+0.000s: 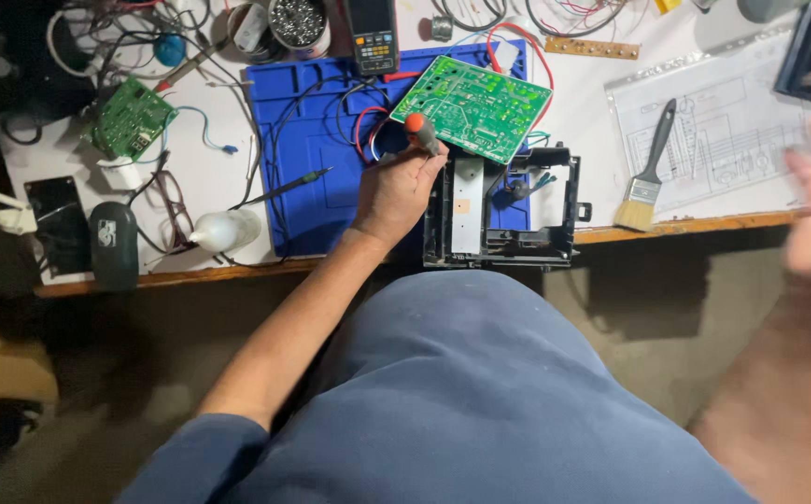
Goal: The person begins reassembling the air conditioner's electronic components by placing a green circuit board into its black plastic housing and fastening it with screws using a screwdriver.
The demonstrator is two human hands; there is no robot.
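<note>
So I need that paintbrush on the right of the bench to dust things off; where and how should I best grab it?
Take the paintbrush by its dark handle, coming from above at the far end. It lies flat on the plastic-sleeved diagram sheet, handle pointing away and bristles toward the bench edge, so the narrow handle is free all round; the bristles are probably too soft to grip.

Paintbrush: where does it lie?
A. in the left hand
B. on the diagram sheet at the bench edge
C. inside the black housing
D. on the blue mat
B: the paintbrush lies on the diagram sheet, bristles near the bench edge, no hand on it.
</note>
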